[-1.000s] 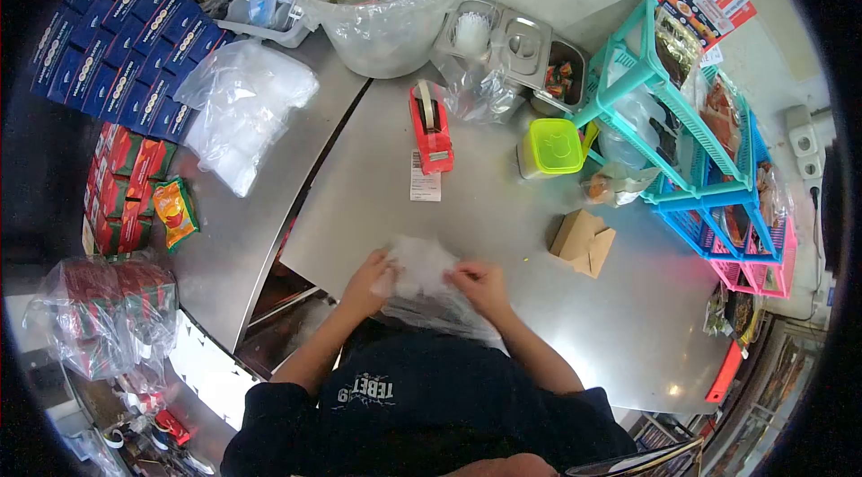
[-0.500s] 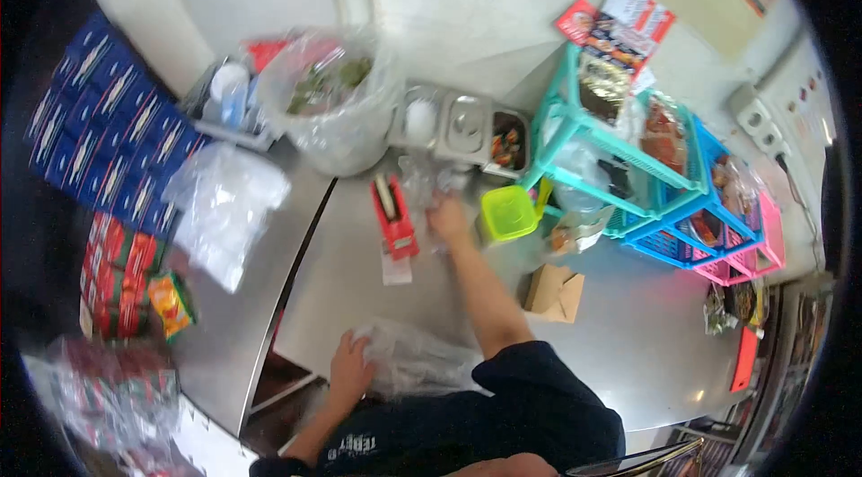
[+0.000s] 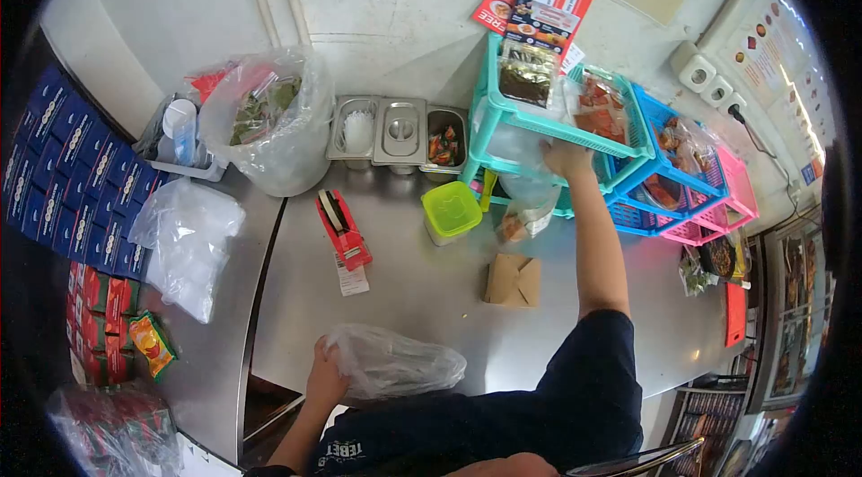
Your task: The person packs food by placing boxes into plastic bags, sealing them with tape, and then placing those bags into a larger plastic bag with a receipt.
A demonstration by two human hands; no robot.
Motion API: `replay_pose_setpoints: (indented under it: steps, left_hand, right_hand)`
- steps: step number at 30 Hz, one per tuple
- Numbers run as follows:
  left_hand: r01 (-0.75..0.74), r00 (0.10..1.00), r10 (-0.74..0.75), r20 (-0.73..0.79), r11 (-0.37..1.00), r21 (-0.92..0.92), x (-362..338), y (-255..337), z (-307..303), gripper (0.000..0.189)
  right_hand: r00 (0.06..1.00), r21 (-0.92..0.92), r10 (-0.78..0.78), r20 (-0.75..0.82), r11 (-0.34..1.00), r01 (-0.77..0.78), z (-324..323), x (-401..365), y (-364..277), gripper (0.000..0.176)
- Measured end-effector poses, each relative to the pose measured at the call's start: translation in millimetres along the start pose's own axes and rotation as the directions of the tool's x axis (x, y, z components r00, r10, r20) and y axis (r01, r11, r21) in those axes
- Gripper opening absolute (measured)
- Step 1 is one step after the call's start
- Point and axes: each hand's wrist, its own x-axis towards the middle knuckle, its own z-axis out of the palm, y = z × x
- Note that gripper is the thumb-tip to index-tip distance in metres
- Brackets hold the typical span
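Note:
My left hand (image 3: 327,373) is at the table's front edge, its fingers closed on the edge of a clear plastic bag (image 3: 395,364) that lies along the front of the steel table. My right hand (image 3: 567,161) reaches into the teal basket rack (image 3: 539,129), between its upper and lower tiers; the fingers are mostly hidden by the rack and plastic. Below that arm, to its left, a brown folded paper box (image 3: 514,280) stands on the table. A lime-green square tub (image 3: 452,211) and a small clear bag of food (image 3: 525,218) are near the rack's foot.
A red tape dispenser (image 3: 344,230) rests on a receipt. Behind it are steel containers (image 3: 400,131) and a large plastic-lined bin (image 3: 278,131). Blue (image 3: 678,181) and pink baskets (image 3: 738,185) continue right. Stacked blue boxes (image 3: 72,163) and a white plastic bundle (image 3: 190,239) are left.
My right hand has moved rightward from beside the steel containers into the teal rack. The clear plastic near the tape dispenser is gone from there. My left hand stays at the bag.

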Motion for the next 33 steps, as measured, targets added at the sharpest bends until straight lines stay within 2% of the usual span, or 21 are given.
replay_pose_setpoints:
  steps: [1,2,5,7,8,10,12,13,15,16,17,18,19,21,22,23,25,27,28,30,33]
  left_hand:
    - [-0.01,1.0,0.01,0.011,0.999,0.039,1,2,0,0.064]
    - [-0.018,1.0,0.017,0.023,0.997,0.078,0,3,0,0.067]
    - [0.0,0.998,-0.006,0.057,0.995,0.103,-2,11,-5,0.069]
    - [0.017,0.998,-0.023,0.062,0.995,0.1,-2,18,-6,0.07]
    - [0.028,0.998,-0.033,0.056,0.995,0.096,-2,19,-6,0.07]
    - [-0.022,0.999,0.017,0.027,0.986,0.164,0,8,4,0.071]
    - [-0.061,0.998,0.063,-0.005,0.972,0.226,-3,10,4,0.072]
    - [0.0,1.0,-0.001,0.008,0.987,0.159,-2,21,-4,0.074]
    - [0.101,0.994,-0.104,0.026,0.99,0.096,0,29,-9,0.075]
    - [0.044,0.999,-0.046,0.013,0.991,0.124,2,26,-5,0.076]
    - [-0.014,1.0,0.014,0.0,0.989,0.15,1,25,-4,0.076]
    - [0.02,1.0,-0.02,-0.002,0.989,0.148,-1,32,-9,0.076]
    - [0.076,0.996,-0.082,0.036,0.986,0.147,-2,43,-17,0.076]
    - [0.138,0.987,-0.148,0.064,0.98,0.144,-1,51,-21,0.076]
    - [0.151,0.986,-0.157,0.049,0.981,0.12,-1,51,-18,0.076]
    - [0.157,0.986,-0.162,0.037,0.983,0.099,-3,49,-14,0.076]
    - [0.123,0.992,-0.125,0.03,0.99,0.069,-1,35,5,0.077]
    - [0.083,0.996,-0.084,0.016,0.996,0.03,-2,28,8,0.078]
    - [0.09,0.996,-0.09,-0.011,0.996,0.027,-4,22,3,0.075]
    - [0.096,0.994,-0.095,-0.045,0.995,0.026,-9,10,-8,0.072]
    - [-0.041,0.996,0.039,-0.075,0.999,-0.027,-24,11,-28,0.063]
  right_hand:
    - [0.995,-0.219,0.086,-0.051,0.971,-0.095,-26,-3,-10,0.041]
    - [0.995,-0.216,0.092,-0.047,0.971,-0.1,-37,-2,-11,0.041]
    - [0.988,-0.166,0.09,0.123,0.984,-0.069,-52,-12,-15,0.044]
    - [0.99,-0.117,0.068,-0.126,0.99,-0.083,-60,-46,-20,0.044]
    - [0.983,0.124,0.182,-0.008,0.976,-0.179,-96,-67,-35,0.047]
    - [0.992,0.338,0.123,-0.032,0.935,-0.105,-105,-118,-44,0.045]
    - [0.916,0.585,-0.349,-0.199,0.707,0.397,-59,-168,-42,0.061]
    - [0.912,0.591,-0.361,-0.195,0.699,0.403,-48,-192,-48,0.061]
    - [0.901,0.085,-0.417,0.122,0.908,0.409,-30,-230,-69,0.082]
    - [0.886,0.111,-0.444,0.132,0.895,0.432,-17,-234,-70,0.082]
    - [0.912,0.235,-0.324,0.249,0.934,0.268,-3,-233,-64,0.09]
    - [0.901,0.323,-0.211,0.379,0.943,0.085,4,-233,-64,0.099]
    - [0.894,0.334,-0.234,0.383,0.937,0.103,-11,-235,-70,0.099]
    - [0.874,0.795,-0.34,0.347,0.601,-0.082,-69,-235,-75,0.1]
    - [0.828,0.96,-0.499,0.258,0.23,-0.161,-87,-242,-94,0.099]
    - [0.791,0.949,-0.601,0.113,-0.172,-0.266,-103,-254,-123,0.098]
    - [0.701,1.0,-0.714,0.005,0.013,0.007,-123,-274,-177,0.094]
    - [0.762,0.965,-0.639,0.105,0.25,0.077,-77,-317,-240,0.1]
    - [0.763,0.964,-0.638,0.103,0.252,0.081,-70,-331,-254,0.1]
    - [0.808,0.647,-0.537,0.242,0.71,0.278,-65,-346,-273,0.096]
    - [0.793,0.483,-0.557,0.248,0.78,0.397,-54,-347,-279,0.087]
